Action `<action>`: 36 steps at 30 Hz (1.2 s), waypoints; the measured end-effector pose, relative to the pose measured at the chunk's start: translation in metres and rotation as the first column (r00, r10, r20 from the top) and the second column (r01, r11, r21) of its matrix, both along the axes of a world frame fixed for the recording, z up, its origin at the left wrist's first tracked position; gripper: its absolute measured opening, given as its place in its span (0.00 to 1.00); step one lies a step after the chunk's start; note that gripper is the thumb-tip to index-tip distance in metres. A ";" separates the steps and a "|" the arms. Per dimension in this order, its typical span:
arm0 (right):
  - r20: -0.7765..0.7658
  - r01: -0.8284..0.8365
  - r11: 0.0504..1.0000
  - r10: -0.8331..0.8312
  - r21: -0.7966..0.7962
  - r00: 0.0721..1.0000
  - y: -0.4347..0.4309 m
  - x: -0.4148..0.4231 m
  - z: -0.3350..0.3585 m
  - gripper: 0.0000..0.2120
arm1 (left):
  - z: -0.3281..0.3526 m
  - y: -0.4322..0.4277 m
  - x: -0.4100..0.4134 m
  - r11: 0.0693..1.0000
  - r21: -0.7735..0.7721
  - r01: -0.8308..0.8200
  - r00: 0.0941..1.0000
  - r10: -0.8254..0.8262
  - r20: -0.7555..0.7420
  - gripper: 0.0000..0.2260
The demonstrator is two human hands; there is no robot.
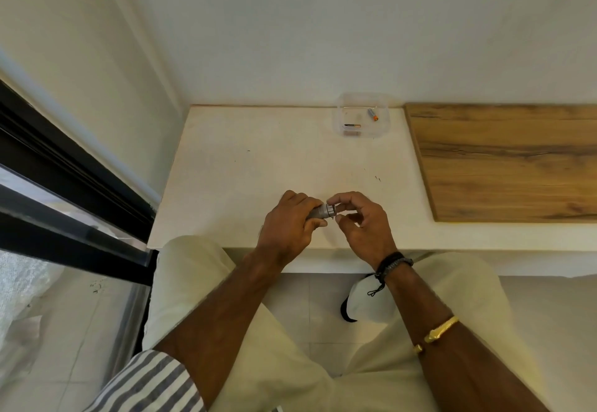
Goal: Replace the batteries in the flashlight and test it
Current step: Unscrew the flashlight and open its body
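Note:
A small grey flashlight lies crosswise between my hands, just above the white table near its front edge. My left hand is wrapped around its body. My right hand pinches its right end with thumb and forefinger; what is between those fingertips is too small to tell. At the back of the table a clear plastic container holds a black and copper battery and a grey battery with an orange tip.
A wooden board covers the table's right part. A white wall runs behind the table. A dark window frame stands at the left. My knees in pale trousers are under the front edge, above a tiled floor.

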State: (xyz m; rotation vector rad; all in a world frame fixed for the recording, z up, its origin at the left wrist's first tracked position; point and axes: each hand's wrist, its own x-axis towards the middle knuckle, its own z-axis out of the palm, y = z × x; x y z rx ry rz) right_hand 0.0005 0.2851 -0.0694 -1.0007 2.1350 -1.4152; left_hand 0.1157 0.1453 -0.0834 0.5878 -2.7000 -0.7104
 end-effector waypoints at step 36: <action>0.070 0.122 0.989 -0.129 0.088 0.989 0.003 -0.003 -0.004 0.08 | -0.008 0.004 -0.002 0.999 0.009 0.043 0.999 -0.043 -0.025 0.13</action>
